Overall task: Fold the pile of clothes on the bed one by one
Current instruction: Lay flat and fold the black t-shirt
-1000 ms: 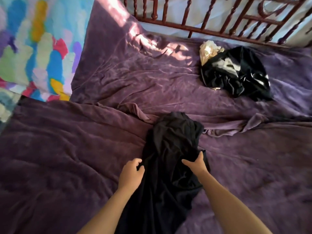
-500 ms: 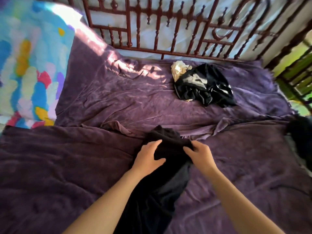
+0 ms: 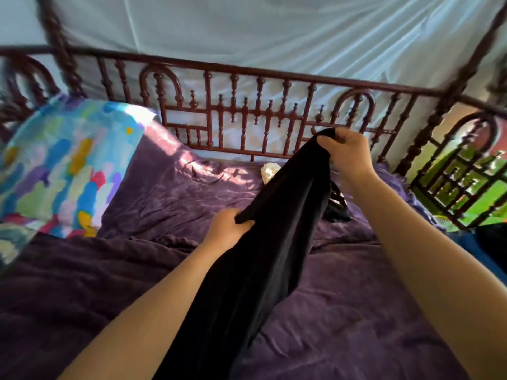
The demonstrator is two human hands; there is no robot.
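Observation:
A long black garment hangs stretched in the air above the purple bed cover. My right hand grips its top end, raised high near the bed rail. My left hand pinches its edge lower down, over the middle of the bed. The garment's lower part trails toward me and out of the frame. Behind it lies the pile of remaining clothes, mostly hidden: a black piece with white stripes and a cream piece.
A dark red metal bed rail runs along the far side, with white netting behind it. A multicoloured pillow sits at the left. A second rail panel closes the right end.
Both hands have lifted the black garment off the bed; the right hand rose high and away, the left stayed lower. The view tilted upward.

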